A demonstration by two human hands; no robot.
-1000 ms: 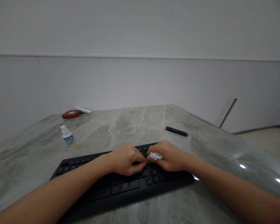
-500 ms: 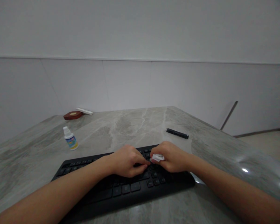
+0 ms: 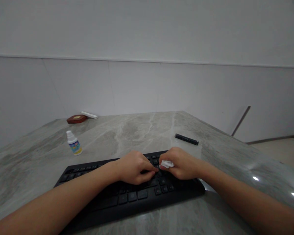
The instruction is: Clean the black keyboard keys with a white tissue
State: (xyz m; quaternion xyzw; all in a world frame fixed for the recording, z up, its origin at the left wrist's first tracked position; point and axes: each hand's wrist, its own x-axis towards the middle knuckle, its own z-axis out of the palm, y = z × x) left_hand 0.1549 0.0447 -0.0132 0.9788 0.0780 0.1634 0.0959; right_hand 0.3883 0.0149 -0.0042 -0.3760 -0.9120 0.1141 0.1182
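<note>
A black keyboard [image 3: 107, 203] lies tilted a little across the near part of the table. My left hand [image 3: 136, 167] rests over its keys, index finger and thumb reaching right with a gap between them; its other fingers are tucked out of sight. In my right hand [image 3: 182, 164], closed with thumb and fingers bent, is a crumpled white tissue [image 3: 167, 164]. The right hand is over the keyboard's right side, close to the left index fingertip. Keys under both hands are hidden.
A small white bottle with a colourful label [image 3: 74, 145] stands left beyond the keyboard. A black pen-like item [image 3: 186, 139] lies at the back right. At the far left are a reddish-brown case [image 3: 76, 119] and a thin white bar [image 3: 89, 115], near the wall.
My right hand and the tissue have shifted very slightly to the right, a little away from the left fingertips. The left hand stays nearly in place on the keys.
</note>
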